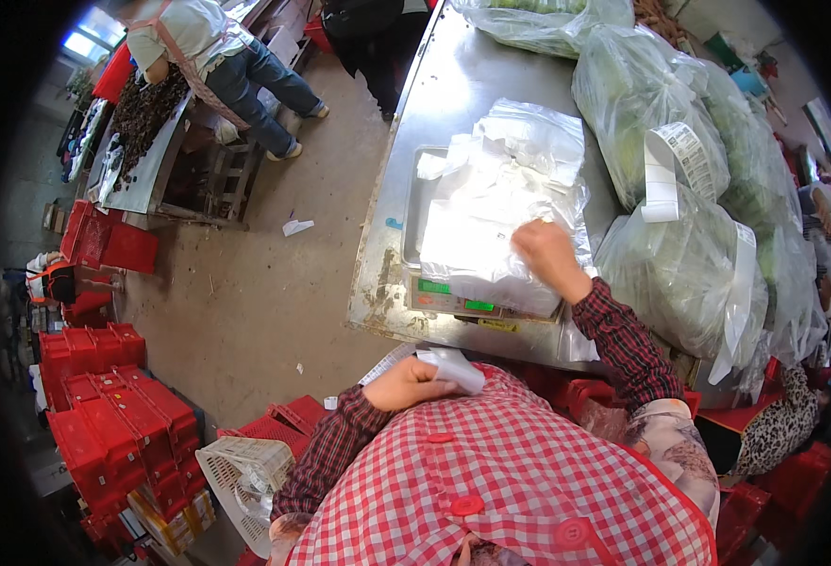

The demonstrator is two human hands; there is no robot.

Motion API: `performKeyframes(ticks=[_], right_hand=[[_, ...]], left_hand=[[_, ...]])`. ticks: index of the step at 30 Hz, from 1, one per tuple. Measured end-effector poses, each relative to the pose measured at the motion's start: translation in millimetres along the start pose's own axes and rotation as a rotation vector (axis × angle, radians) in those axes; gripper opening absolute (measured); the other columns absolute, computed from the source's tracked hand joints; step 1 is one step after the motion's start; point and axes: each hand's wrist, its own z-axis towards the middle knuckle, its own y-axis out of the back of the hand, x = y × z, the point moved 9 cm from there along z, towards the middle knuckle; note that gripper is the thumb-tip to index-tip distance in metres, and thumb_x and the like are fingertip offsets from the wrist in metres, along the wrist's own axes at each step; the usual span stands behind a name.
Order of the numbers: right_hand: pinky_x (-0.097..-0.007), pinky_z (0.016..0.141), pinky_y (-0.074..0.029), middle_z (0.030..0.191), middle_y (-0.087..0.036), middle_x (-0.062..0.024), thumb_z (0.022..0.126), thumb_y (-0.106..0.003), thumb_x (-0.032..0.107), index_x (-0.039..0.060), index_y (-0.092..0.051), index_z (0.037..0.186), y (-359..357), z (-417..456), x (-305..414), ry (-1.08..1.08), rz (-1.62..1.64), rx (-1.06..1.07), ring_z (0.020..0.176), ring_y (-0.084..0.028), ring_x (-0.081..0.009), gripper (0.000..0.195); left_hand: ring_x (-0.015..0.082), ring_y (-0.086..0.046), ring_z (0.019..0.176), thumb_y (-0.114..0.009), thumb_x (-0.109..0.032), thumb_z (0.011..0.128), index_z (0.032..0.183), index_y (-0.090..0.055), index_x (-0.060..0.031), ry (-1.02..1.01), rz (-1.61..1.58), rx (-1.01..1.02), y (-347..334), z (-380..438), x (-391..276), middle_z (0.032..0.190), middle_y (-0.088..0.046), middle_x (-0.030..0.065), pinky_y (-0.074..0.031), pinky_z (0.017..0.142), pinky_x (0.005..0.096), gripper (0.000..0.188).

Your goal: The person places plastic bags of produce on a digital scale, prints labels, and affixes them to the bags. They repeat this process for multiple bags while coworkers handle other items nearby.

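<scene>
My left hand (402, 385) is closed around a strip of white labels (458, 369), close to my checked apron. Over a pile of clear plastic bags (486, 226), my right hand (546, 247) has its fingertips bent together against the top layer; whether they pinch anything is too small to tell. The bags lie on a digital scale (440, 303) with lit green displays, on a metal table (380, 265). To the right stand large plastic bags of green produce (659, 272), with label strips (661, 180) draped over them.
Stacked red crates (121, 424) and a cream plastic basket (242, 463) stand at lower left. Beyond the aisle, a person in jeans (235, 78) bends over a table heaped with small dark items (148, 117). Other people are at the top and right edges.
</scene>
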Motion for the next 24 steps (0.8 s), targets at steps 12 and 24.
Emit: performKeyframes(ticks=[12,24], right_hand=[[-0.0398,0.075,-0.049,0.091,-0.069,-0.01,0.083,-0.067,0.018,0.0036,-0.069,0.087,-4.6,-13.4,7.2,-0.032,0.344,-0.016,0.085,-0.062,-0.0309,0.015],[-0.0409,0.071,-0.049,0.084,-0.067,-0.0189,0.085,-0.053,0.023,0.0008,-0.068,0.084,-11.1,13.2,-40.6,-0.272,0.475,0.143,0.078,-0.063,-0.0343,0.027]], left_hand=[[0.0202,-0.055,0.115,-0.049,-0.02,0.099,0.127,-0.054,0.0039,-0.005,0.259,0.012,14.1,3.2,46.3,0.125,-0.061,0.014,-0.04,0.101,0.0325,0.037],[0.0075,-0.057,0.093,-0.052,-0.02,0.1,0.119,-0.061,0.0011,-0.212,0.043,-0.255,28.5,41.9,-18.8,0.104,-0.066,0.0019,-0.047,0.083,0.0262,0.03]])
